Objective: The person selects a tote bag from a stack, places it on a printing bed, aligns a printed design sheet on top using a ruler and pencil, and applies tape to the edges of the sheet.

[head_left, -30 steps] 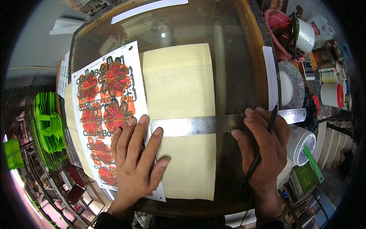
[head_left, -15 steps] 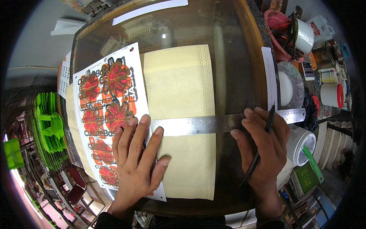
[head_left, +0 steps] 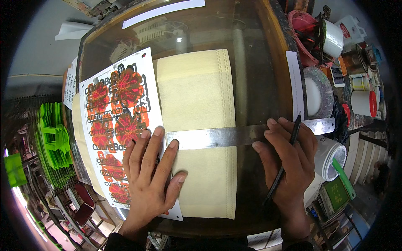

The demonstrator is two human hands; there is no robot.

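Ruler (head_left: 209,138) beneath left fingers (head_left: 168,154) and right fingers (head_left: 279,146)

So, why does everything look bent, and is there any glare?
Head view: the wide fisheye lens curves the table rim, with black filling the corners; head view: the ruler gleams over the cream cloth, duller just past its stitched edge; head view: a small bright spot shows in the dark tabletop.
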